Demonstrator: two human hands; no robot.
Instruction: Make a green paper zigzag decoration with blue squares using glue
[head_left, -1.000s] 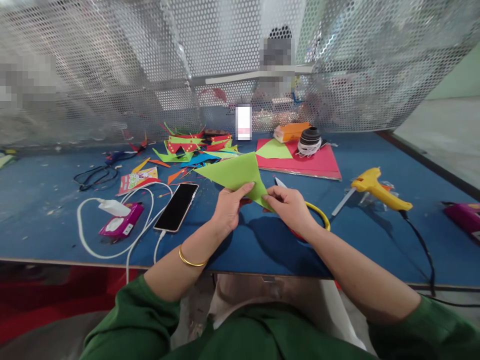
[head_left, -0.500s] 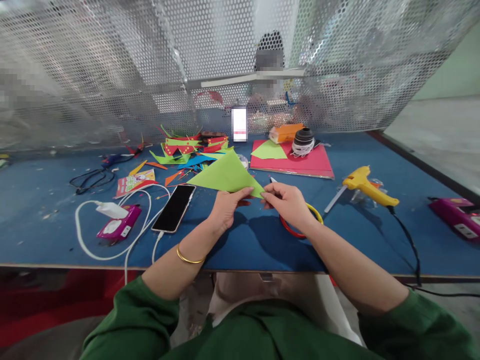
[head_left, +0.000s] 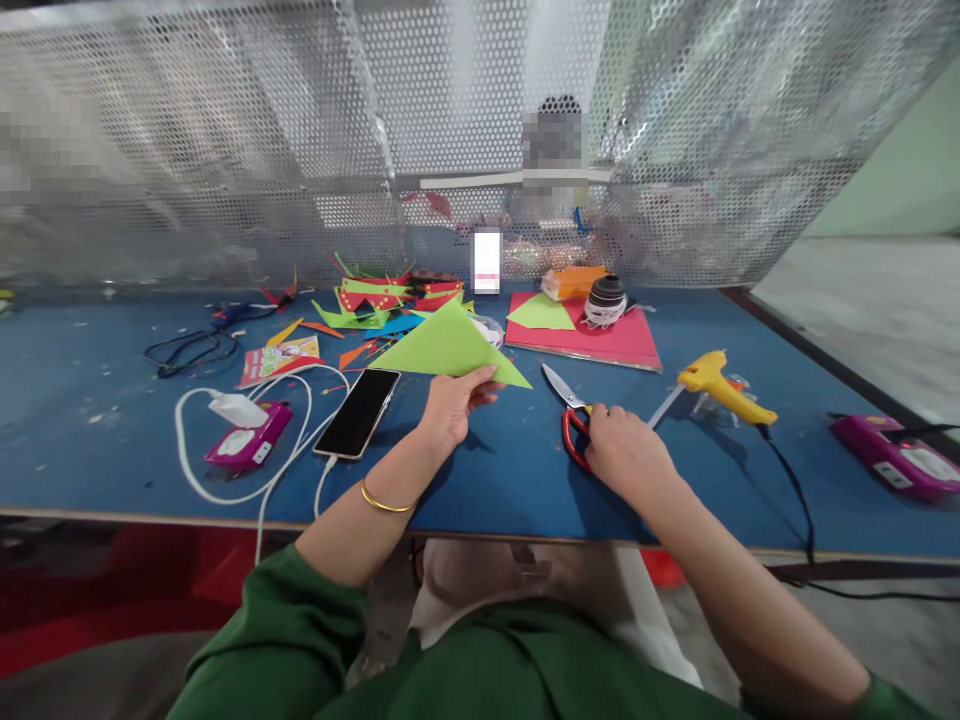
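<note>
A folded triangle of light green paper (head_left: pixel 446 342) is pinched by my left hand (head_left: pixel 454 405), thumb on top near its lower edge. Its right corner points free toward the scissors (head_left: pixel 559 384), which have silver blades, closed together, and red and yellow handles. Over those handles my right hand (head_left: pixel 630 450) is closed, gripping them on the table; its fingertips are partly hidden. Left of my left hand lies a black-screened phone (head_left: pixel 358 412) with a white cable plugged in.
At right rest a yellow glue gun (head_left: pixel 724 388) and a purple power strip (head_left: pixel 896 455). Another purple power strip (head_left: pixel 251 440) with a charger sits left. Red paper (head_left: pixel 585 345), paper glasses (head_left: pixel 371 294) and coloured scraps lie behind. A perforated metal screen (head_left: pixel 465 130) stands at the back.
My right hand has let go of the green paper's right corner and moved down and right onto the scissors. My left hand still holds the paper. The view has shifted slightly.
</note>
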